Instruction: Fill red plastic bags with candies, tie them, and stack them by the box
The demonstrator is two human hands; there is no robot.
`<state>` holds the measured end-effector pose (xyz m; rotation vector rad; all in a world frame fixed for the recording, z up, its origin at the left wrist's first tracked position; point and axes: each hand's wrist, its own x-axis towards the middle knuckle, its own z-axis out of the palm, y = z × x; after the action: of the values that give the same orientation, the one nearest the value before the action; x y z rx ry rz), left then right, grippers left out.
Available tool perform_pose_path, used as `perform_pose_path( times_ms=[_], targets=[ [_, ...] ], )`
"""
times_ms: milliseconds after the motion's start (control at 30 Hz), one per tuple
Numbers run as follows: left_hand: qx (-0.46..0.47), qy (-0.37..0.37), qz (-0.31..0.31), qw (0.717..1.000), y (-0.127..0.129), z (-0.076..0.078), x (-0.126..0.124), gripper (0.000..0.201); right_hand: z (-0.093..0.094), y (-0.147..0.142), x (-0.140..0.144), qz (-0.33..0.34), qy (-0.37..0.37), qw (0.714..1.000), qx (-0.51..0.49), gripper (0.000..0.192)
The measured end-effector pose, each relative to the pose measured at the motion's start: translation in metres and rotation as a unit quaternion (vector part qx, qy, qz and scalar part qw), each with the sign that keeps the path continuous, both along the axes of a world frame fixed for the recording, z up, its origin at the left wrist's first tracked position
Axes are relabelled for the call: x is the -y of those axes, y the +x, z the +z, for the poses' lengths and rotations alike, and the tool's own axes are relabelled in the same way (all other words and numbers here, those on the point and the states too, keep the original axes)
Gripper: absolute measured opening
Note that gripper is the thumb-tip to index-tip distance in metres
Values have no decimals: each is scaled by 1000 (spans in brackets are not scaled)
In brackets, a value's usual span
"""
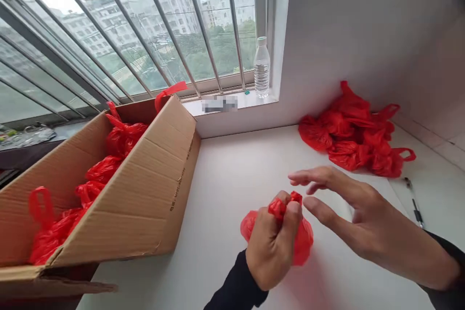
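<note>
Red plastic shows in the bag (305, 247) over the white bench (225, 179), its twisted neck clenched in the left hand (271, 252). Just beside it, the right hand (358, 218) grasps nothing, fingers parted from thumb. Bundles (103, 169) fill the cardboard box (145, 198); a red heap (348, 131) lies beyond.

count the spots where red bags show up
3: red bags inside the cardboard box, a red heap on the table near the wall, and a red bag bunched in the left hand. Bags overlap in box and heap, so some may be hidden.
</note>
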<state>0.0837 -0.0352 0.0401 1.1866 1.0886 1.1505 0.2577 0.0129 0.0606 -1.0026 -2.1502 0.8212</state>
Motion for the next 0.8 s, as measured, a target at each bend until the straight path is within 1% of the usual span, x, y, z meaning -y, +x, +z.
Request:
perform_pose_path(
  times_ms=[67, 133, 200, 267, 333, 400, 433, 500, 533, 567, 633, 667, 700, 733, 767, 800],
  targets=[
    [21, -23, -8, 999, -3, -3, -7, 32, 1, -4, -9, 18, -38, 999, -7, 33],
    [30, -34, -23, 999, -5, -7, -9, 29, -4, -8, -14, 38, -99, 994, -23, 25],
    [36, -42, -26, 998, -8, -10, -9, 29, -9, -11, -15, 21, -136, 989, -45, 18],
    [58, -72, -20, 996, -11, -12, -9, 28, -12, -13, -11, -12, -139, 988, -60, 14],
    [105, -124, -10, 987, -16, -13, -11, 27, -11, -11, -6, -28, -131, 989, -68, 12],
    [149, -157, -28, 976, -22, -15, -14, 27, -9, -9, 1, -7, -110, 991, -72, 14],
    [159, -157, -45, 974, -25, -16, -16, 26, -8, -7, 3, 15, -96, 993, -70, 17],
    [156, -138, -81, 975, -30, -17, -18, 23, -11, -6, 6, 61, -69, 994, -61, 24],
    [150, -131, -93, 976, -32, -17, -18, 23, -14, -6, 6, 79, -63, 994, -52, 30],
    [141, -126, -100, 977, -34, -17, -18, 22, -19, -6, 4, 96, -62, 993, -43, 42],
    [120, -113, -113, 980, -37, -15, -17, 18, -31, -8, -3, 139, -68, 988, -25, 76],
    [106, -103, -117, 982, -38, -14, -16, 16, -37, -10, -8, 161, -74, 984, -16, 89],
    [94, -95, -119, 984, -39, -14, -15, 12, -43, -11, -12, 175, -83, 981, -9, 92],
    [63, -74, -116, 989, -41, -15, -13, 8, -47, -12, -15, 172, -92, 981, -3, 87],
    [15, -38, -101, 994, -42, -17, -12, 2, -50, -13, -18, 155, -105, 982, 1, 76],
    [-43, 7, -76, 996, -43, -21, -11, 5, -52, -13, -20, 128, -121, 984, 5, 63]
  ],
)
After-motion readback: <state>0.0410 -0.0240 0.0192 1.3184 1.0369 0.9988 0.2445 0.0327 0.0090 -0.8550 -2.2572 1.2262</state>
